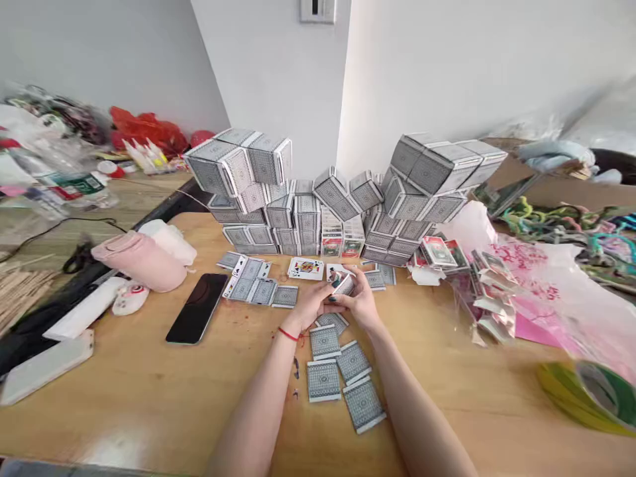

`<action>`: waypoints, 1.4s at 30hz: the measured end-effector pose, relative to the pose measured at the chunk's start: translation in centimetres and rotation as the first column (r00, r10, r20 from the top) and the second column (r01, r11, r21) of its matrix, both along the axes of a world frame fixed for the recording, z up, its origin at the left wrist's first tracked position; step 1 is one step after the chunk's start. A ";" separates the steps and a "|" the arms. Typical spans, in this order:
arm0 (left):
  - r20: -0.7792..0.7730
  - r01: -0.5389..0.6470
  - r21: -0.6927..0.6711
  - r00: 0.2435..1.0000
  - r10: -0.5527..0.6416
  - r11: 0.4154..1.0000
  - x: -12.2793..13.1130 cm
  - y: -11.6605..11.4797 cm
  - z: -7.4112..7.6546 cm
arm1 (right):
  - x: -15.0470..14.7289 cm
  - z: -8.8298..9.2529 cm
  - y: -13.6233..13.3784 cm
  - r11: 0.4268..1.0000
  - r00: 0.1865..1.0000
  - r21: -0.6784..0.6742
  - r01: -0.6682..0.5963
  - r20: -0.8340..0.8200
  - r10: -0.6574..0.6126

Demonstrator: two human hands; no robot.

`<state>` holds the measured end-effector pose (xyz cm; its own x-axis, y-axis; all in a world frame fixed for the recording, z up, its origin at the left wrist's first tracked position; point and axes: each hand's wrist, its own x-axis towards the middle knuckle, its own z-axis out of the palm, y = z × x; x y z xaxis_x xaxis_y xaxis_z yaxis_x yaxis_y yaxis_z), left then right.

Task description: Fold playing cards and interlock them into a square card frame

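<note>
My left hand (315, 302), with a red string at the wrist, and my right hand (362, 299) meet at the middle of the table. Between their fingers is a playing card (342, 281), bent or folded; whether it is one card or more I cannot tell. Just beyond lies a face-up card stack (305, 268). Below the hands several folded cards (323, 380) lie grey-patterned back up. To the left are more grey-backed cards (243, 287), some with white flaps showing suits. Behind stand stacked blocks made of folded cards (307, 213), forming two taller sides and a lower middle.
A black phone (197, 309) lies left on the wooden table (144, 397), near a pink roll (142, 260). Card boxes (438, 253) and crumpled plastic (527, 271) are at the right. A roll of yellow-green tape (566, 397) sits near the right edge.
</note>
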<state>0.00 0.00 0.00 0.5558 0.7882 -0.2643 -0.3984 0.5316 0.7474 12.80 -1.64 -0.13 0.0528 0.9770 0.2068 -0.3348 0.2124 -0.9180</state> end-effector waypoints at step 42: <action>-0.298 -0.020 0.451 0.939 0.171 0.892 0.2 0.1 -0.4 | 0.6 0.8 -0.2 0.989 0.937 -0.133 -0.059 -0.349 0.008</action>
